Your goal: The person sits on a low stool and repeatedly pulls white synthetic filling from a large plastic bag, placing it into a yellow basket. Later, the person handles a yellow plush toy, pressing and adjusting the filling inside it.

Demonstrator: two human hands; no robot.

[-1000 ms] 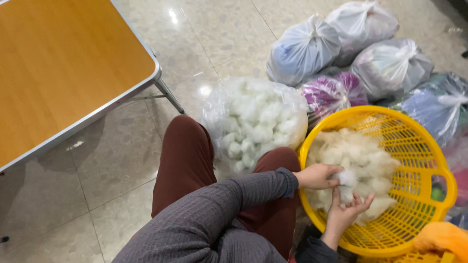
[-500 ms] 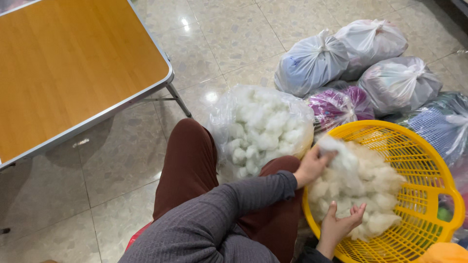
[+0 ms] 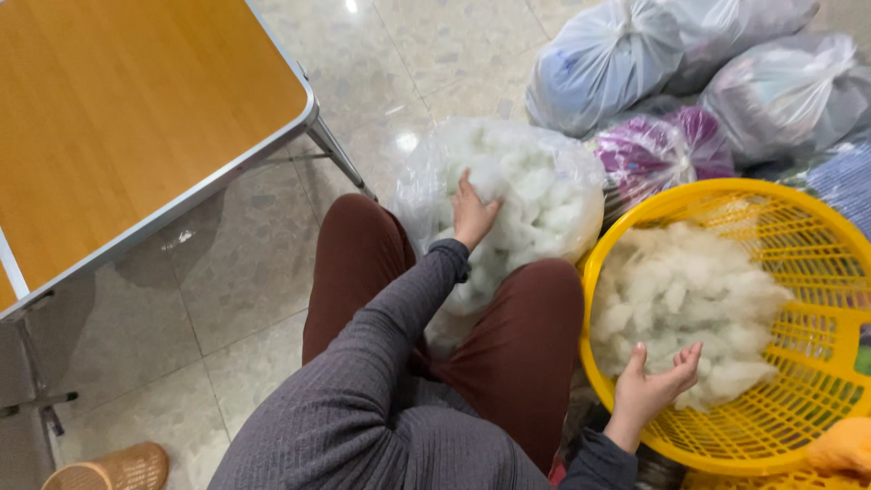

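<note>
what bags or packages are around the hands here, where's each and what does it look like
Clear plastic bag of white fluff balls: between the knees, left hand inside.
Tied white plastic bags: top right, bulging.
Clear bag of purple stuff: behind the yellow plastic basket.

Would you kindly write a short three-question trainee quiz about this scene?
1. True or false: the left hand rests in the clear bag of white fluff.
2. What colour is the basket holding the cream stuffing?
3. The right hand is: A) fisted, B) open, palm up, C) out of view.

Key: 1 true; 2 yellow; 3 B.
</note>
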